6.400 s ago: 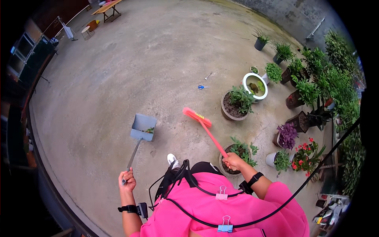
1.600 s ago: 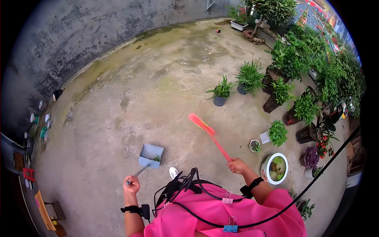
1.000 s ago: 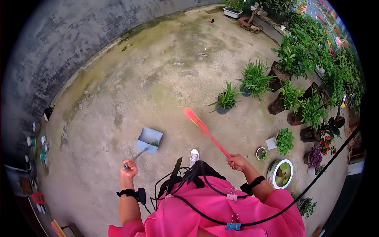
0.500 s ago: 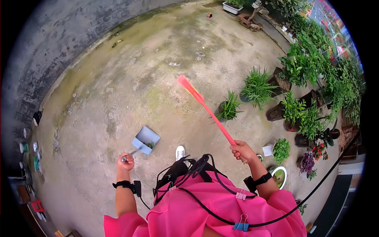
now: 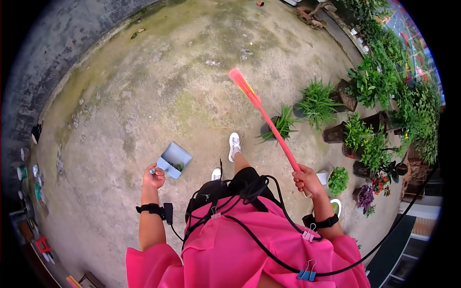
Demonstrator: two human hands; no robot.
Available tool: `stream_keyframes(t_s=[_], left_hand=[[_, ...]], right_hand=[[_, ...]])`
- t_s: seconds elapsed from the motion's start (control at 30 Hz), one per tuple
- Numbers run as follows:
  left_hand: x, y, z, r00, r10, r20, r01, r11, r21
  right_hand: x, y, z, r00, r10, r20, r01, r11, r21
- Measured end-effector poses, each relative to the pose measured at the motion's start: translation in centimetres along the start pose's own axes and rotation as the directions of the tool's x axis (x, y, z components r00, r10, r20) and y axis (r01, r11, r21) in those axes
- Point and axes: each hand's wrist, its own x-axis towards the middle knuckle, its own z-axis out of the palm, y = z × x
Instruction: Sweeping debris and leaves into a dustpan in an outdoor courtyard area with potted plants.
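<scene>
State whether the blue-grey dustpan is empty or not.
Not empty: a little green debris lies inside the dustpan, on the side nearer the person; much of its inside is bare.

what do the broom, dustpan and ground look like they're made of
Broom: probably plastic, its handle smooth and evenly red. Dustpan: smooth plastic or painted metal, its walls evenly blue-grey. Ground: likely rough concrete, grey and blotchy with stains.

Green potted plants (image 5: 318, 102), mottled grey wall (image 5: 67, 41)
</scene>
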Motion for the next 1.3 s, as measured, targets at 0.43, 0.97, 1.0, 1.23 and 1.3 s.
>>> stream_keyframes(t_s=[0.43, 0.97, 1.0, 1.23, 1.3], left_hand=[[-0.8, 1.0, -0.7, 0.992, -0.112, 0.063, 0.114, 0.993, -0.034], [0.1, 0.6, 0.6, 0.995, -0.098, 0.022, 0.098, 0.995, -0.009], [0.0, 0.7, 0.6, 0.995, -0.094, 0.03, 0.095, 0.995, -0.031], [-1.0, 1.0, -0.3, 0.995, -0.079, 0.065, 0.08, 0.997, -0.016], [-0.9, 0.9, -0.2, 0.994, -0.083, 0.07, 0.084, 0.996, -0.01]], right_hand=[[2.1, -0.3, 1.9, 0.999, 0.035, 0.019, -0.034, 0.999, -0.029], [-0.2, 2.0, 2.3, 0.996, 0.08, 0.031, -0.08, 0.997, -0.011], [0.0, 1.9, 2.3, 0.996, 0.084, 0.027, -0.084, 0.996, -0.021], [0.6, 0.8, 3.5, 0.995, 0.102, 0.014, -0.1, 0.992, -0.071], [0.5, 0.7, 3.6, 0.995, 0.097, 0.006, -0.097, 0.994, -0.052]])
